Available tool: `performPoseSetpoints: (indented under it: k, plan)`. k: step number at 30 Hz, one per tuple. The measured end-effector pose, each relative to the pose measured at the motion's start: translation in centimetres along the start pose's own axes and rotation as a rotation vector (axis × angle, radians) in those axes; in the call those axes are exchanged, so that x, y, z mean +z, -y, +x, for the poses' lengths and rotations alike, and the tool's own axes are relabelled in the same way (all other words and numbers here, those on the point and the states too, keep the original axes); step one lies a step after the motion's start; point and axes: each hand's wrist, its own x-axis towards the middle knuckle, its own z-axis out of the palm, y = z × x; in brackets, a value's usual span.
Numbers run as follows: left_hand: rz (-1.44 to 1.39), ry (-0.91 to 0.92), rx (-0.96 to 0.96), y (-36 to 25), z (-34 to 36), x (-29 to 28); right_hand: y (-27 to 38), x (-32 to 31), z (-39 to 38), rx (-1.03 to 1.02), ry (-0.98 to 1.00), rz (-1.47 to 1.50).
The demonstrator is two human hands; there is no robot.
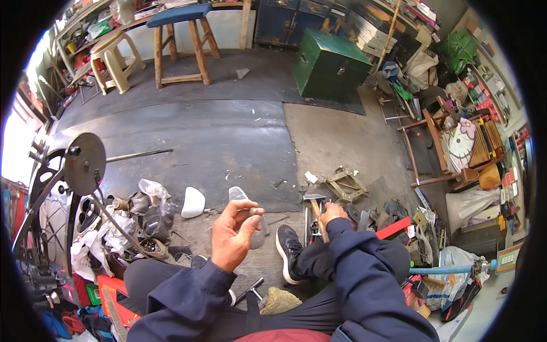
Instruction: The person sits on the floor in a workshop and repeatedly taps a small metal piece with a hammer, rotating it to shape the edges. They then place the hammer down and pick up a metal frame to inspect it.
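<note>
Left hand (232, 235) pinches one small pale piece (256, 211); right hand (333, 214), apart, grips one hammer (316, 211) — two stools (179, 15) beyond.

Cluttered workshop, wooden-handled hammer (317, 213) over a worn floor (336, 134), black machine with a disc wheel (85, 161), pale sole-shaped piece (194, 202), heaps of scraps and bags (155, 219), green chest (327, 65), crammed wall shelves (499, 68), possibly holding boxed supplies (481, 94).

One wooden-handled metal hammer (318, 215), one blue-topped wooden stool (180, 15), one green boxy chest (329, 64), one light-blue straight pipe (441, 270)
</note>
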Motion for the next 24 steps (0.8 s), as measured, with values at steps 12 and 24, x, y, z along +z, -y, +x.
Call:
performPoseSetpoints:
  k: [12, 24]
  plan:
    - [-0.007, 0.073, 0.137, 1.0, -0.4, -0.7, 8.6, -17.4, -14.4, -0.786, 0.749, 1.278]
    - [-0.196, 0.144, 0.01, 2.0, -0.3, 0.0, 9.7, -12.1, -13.5, -0.541, 1.07, 1.646]
